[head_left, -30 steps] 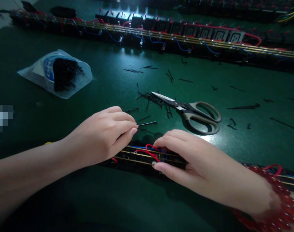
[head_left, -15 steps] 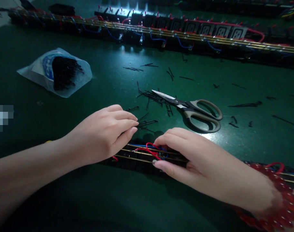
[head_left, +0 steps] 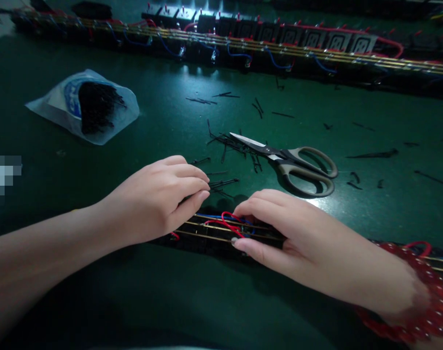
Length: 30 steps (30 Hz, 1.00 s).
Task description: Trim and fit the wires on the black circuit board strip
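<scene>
My left hand (head_left: 163,197) is closed, thumb and fingertips pinched together at several thin black cable ties (head_left: 224,183) on the green table. Its fingertips cover the ends of these ties, so how many are held is hidden. My right hand (head_left: 279,228) spans a wired strip (head_left: 206,233), its thumb on the near side and its fingers curled over the far side. Between them rises a loop of red wire (head_left: 226,218), close to the fingertips. Brass rails and a blue wire run along the strip. Grey-handled scissors (head_left: 275,155) lie beyond my hands.
At the left stands an open plastic bag (head_left: 126,104) full of black ties. Loose ties and black scraps (head_left: 374,154) are scattered over the table (head_left: 163,116). A longer strip with sockets and brass rails (head_left: 265,46) lies across the back.
The view has shifted very slightly. Both hands keep nearly the same place and grip, and the scissors and bag have not moved on the table.
</scene>
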{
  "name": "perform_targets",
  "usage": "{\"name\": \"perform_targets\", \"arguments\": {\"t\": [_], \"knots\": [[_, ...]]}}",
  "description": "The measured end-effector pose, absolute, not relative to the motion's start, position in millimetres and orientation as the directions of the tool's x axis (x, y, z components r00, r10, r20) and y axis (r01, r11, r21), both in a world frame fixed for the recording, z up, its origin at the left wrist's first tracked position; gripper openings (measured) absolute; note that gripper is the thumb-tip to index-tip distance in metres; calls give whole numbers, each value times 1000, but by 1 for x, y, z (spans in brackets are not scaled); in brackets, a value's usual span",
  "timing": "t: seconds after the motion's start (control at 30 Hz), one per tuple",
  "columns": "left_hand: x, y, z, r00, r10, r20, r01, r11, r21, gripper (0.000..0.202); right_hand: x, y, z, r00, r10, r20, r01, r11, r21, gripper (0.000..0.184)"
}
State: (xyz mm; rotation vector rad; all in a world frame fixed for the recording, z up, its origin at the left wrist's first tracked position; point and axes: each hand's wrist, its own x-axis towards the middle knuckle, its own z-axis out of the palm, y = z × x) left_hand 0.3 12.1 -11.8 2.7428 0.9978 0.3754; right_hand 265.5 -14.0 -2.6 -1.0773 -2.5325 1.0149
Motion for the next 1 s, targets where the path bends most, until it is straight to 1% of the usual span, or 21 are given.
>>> {"name": "perform_targets", "arguments": {"t": [0.17, 0.27, 0.43, 0.5, 0.73, 0.83, 1.0], "knots": [[-2, 11, -12, 698, 696, 166, 639, -711, 295, 40, 267, -14, -3, -712, 699, -64, 554, 503, -663, 22], [-3, 11, -13, 634, 755, 168, 688, -650, 322, 40, 267, -14, -2, -713, 698, -65, 555, 507, -660, 22], [-3, 12, -17, 515, 854, 72, 789, -505, 350, 40, 268, -14, -1, -709, 701, -74, 560, 496, -664, 21], [-3, 12, -17, 502, 864, 46, 800, -484, 356, 41, 267, -14, -2, -709, 701, -78, 561, 495, -663, 20], [-2, 12, -16, 524, 851, 13, 783, -488, 386, 43, 265, -13, -2, -709, 703, -57, 558, 509, -655, 21], [-2, 13, -16, 505, 863, -17, 801, -460, 383, 45, 267, -14, -1, -706, 705, -59, 559, 506, -657, 20], [-3, 15, -17, 493, 867, -71, 806, -425, 412, 48, 266, -13, -2, -707, 704, -73, 565, 500, -656, 19]]}}
